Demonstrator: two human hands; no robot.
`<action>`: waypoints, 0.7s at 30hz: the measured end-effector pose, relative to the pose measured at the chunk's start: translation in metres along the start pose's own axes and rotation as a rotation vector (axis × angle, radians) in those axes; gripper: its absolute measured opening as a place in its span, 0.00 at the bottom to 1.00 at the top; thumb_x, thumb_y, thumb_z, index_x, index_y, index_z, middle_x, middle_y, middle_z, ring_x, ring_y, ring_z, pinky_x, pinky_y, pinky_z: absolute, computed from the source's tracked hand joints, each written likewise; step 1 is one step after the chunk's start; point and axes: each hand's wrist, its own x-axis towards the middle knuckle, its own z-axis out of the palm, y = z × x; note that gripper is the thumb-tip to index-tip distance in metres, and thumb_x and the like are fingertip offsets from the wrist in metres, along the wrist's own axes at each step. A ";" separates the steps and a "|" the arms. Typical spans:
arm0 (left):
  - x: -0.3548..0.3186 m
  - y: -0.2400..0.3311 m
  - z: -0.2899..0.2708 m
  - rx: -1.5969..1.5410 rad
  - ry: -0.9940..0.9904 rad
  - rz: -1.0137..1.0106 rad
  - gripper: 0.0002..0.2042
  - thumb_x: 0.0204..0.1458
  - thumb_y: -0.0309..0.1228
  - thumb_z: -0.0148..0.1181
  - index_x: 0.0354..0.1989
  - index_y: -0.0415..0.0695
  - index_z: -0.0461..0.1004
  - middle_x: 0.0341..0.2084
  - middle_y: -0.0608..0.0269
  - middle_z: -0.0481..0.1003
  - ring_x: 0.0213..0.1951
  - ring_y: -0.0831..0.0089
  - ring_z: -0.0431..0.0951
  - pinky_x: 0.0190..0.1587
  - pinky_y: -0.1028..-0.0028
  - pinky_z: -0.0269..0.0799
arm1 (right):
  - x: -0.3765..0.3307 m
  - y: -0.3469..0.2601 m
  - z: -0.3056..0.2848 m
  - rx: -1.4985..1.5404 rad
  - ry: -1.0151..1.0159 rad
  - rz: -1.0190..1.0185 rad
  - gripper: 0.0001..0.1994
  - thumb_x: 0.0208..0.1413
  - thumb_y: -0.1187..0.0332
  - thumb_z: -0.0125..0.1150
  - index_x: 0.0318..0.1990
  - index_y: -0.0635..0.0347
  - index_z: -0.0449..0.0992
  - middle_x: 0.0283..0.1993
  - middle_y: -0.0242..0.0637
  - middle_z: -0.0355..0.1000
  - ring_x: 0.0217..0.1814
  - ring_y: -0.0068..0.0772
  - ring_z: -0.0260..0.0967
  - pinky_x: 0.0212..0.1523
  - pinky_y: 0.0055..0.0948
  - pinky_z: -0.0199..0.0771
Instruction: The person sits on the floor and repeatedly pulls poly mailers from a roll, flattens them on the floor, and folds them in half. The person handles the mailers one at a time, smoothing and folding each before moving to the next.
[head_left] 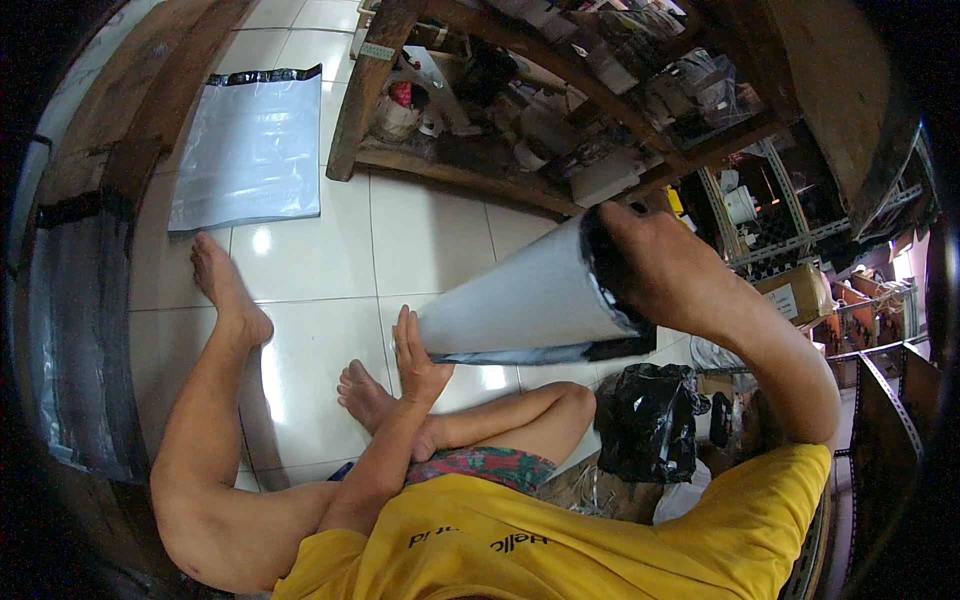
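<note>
A bent stack of grey plastic mailing bags (520, 295) with black edges is held up above my lap, slanting up to the right. At its upper right end, my right hand (670, 265) is closed around the black edge. My left hand (422, 365) rests against the lower left end, its fingers stretched out and pointing up. Part of that palm and thumb is hidden. Another flat stack of grey mailing bags (255, 150) lies on the tiled floor at the far left, its black edge away from me.
A wooden shelf (450, 180) with assorted items stands ahead. On the left is a pile of dark, plastic-wrapped bags (80, 330). A black plastic bag (650, 420) sits by my right side. Metal racks and a cardboard box (795, 297) are at the right. My bare legs rest on white tiles.
</note>
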 end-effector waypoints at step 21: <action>0.000 0.011 0.009 -0.025 0.001 -0.079 0.54 0.32 0.25 0.77 0.71 0.42 0.48 0.70 0.42 0.52 0.67 0.40 0.58 0.69 0.51 0.59 | 0.005 0.017 0.026 0.118 0.217 -0.133 0.23 0.48 0.81 0.57 0.53 0.61 0.63 0.43 0.65 0.74 0.52 0.68 0.71 0.49 0.58 0.71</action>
